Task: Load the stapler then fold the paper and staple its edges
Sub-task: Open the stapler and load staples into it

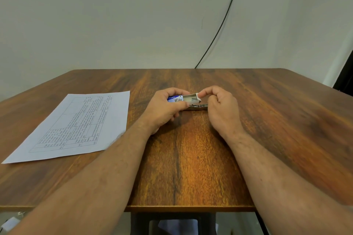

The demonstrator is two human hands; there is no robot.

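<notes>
Cardboard staple box held by left hand, tray out.
Right hand pinches tray end; ease slowly above stapler.

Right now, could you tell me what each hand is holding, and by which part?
Left hand grips the blue sleeve of the small cardboard staple box; right hand pinches the end of its white inner tray.

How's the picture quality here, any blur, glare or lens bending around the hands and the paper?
Head view: soft, even light, with mild sheen on the table and no hard glare; wide-angle bending bows the table's edges; the left hand, right hand and staple box look slightly soft; the print on the paper is too small to read.
</notes>
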